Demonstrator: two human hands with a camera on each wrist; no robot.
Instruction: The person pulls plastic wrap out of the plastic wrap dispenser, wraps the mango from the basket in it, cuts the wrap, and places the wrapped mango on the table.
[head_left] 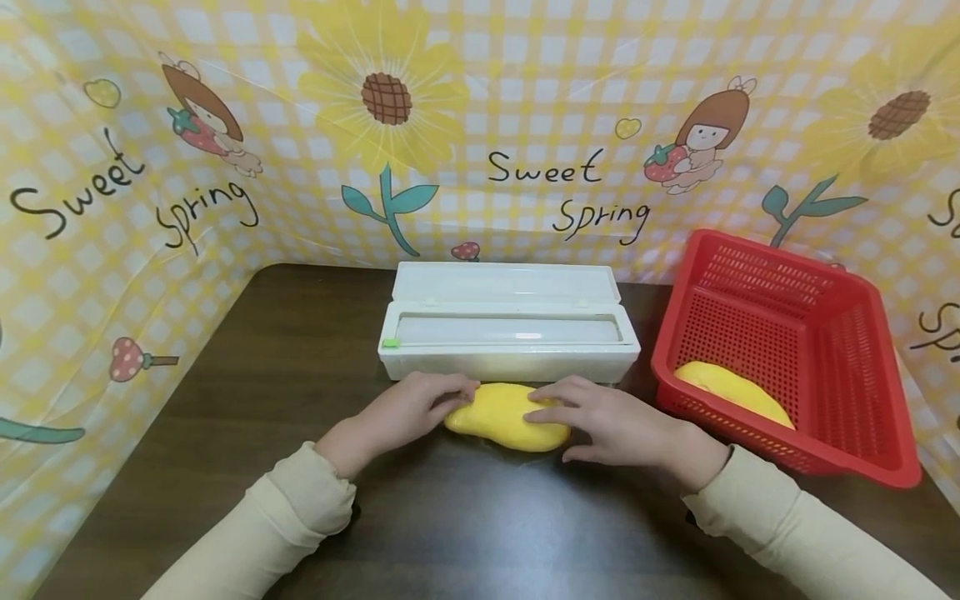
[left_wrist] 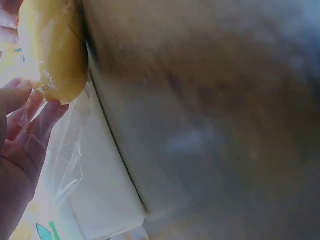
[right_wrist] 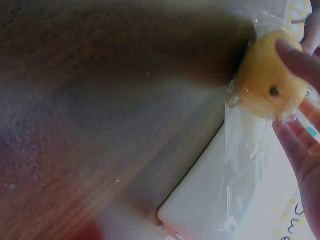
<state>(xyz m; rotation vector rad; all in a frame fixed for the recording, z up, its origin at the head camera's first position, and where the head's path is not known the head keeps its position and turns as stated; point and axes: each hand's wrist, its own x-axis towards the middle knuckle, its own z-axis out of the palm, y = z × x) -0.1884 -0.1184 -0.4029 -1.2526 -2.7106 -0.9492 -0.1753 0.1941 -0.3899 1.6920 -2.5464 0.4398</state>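
Observation:
A yellow mango lies on its side on the dark table, just in front of a white cling film dispenser with its lid up. Clear cling film covers the mango and stretches back toward the dispenser in the right wrist view. My left hand is at the mango's left end, where thumb and fingers pinch wrinkled film in the left wrist view. Around the right end, my right hand holds the mango, fingers over its top and thumb at the near side. The mango's underside is hidden.
To the right stands a red perforated basket with another yellow mango inside, partly hidden by the basket's near wall. A checked cloth with sunflowers hangs behind the table and along its sides.

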